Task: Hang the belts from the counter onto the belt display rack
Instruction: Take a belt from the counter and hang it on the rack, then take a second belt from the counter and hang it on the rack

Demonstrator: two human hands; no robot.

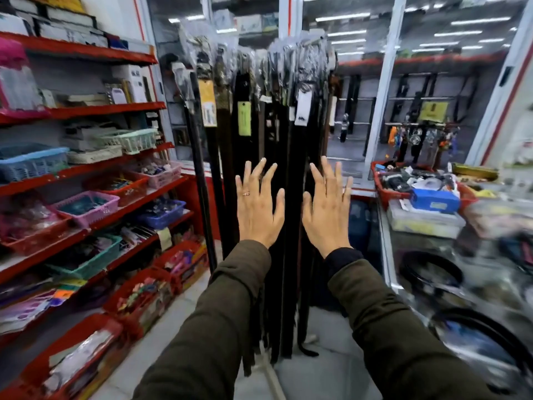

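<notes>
Left hand (257,209): fingers spread, empty, before the hanging belts (277,180).
Right hand (327,210): the same, just beside it.
Counter (427,255): right, coiled belts (432,272) near its front edge.
Floor: open beneath.

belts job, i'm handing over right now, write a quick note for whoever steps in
Left hand: open, fingers spread, holding nothing, raised in front of the hanging belts.
Right hand: the same, open and holding nothing.
Rack: straight ahead, already crowded with dark belts, tagged and in plastic at the top.
Counter: to the right; coiled black belts lie on it, blurred, so the count is unclear.
Done: many belts are on the rack.
Left: pick up the coiled belts from the counter and hang each one on the rack.
</notes>
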